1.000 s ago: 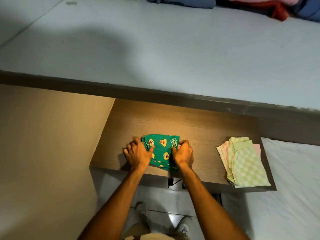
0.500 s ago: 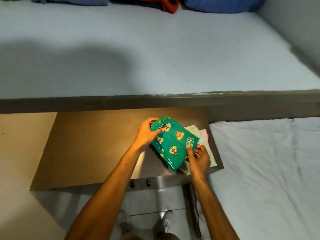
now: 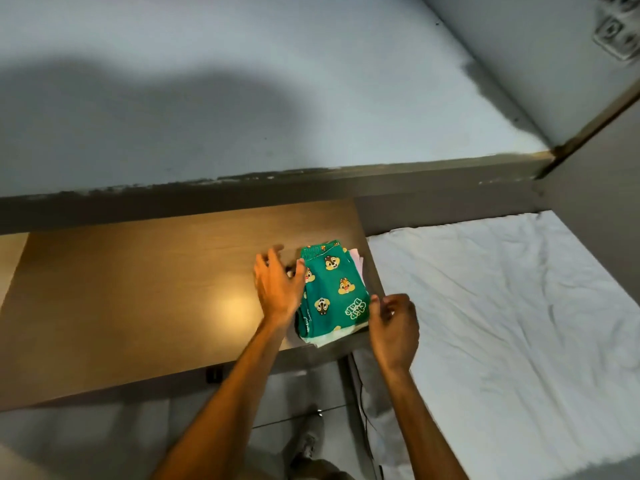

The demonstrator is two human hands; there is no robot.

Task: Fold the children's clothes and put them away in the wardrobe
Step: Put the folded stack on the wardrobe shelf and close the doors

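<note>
Head view of the stacking step. The folded green printed garment (image 3: 330, 289) lies on top of a small pile of pale folded clothes (image 3: 327, 338) at the right end of the wooden tabletop (image 3: 145, 289), with the pile's lower corner reaching the table's front edge. The left hand (image 3: 277, 289) is spread open, fingers extended, its palm edge just beside or lightly against the garment's left side; it grips nothing. The right hand (image 3: 393, 327) hovers at the lower right corner of the pile with fingers loosely curled and apart, and it too holds nothing; whether a fingertip touches the cloth cannot be told. By this reading the fold of this piece is finished and it has been set on the stack, so the step in hand is squaring the pile. The next move would call either for fetching another unfolded item or for lifting the pile with both hands, supported from beneath so the layers do not slide. The wardrobe does not show in the frame. The lower garments are almost wholly covered, so their number and kind are unclear, and the white bedsheet (image 3: 502, 323) to the right is cut off by the frame.
</note>
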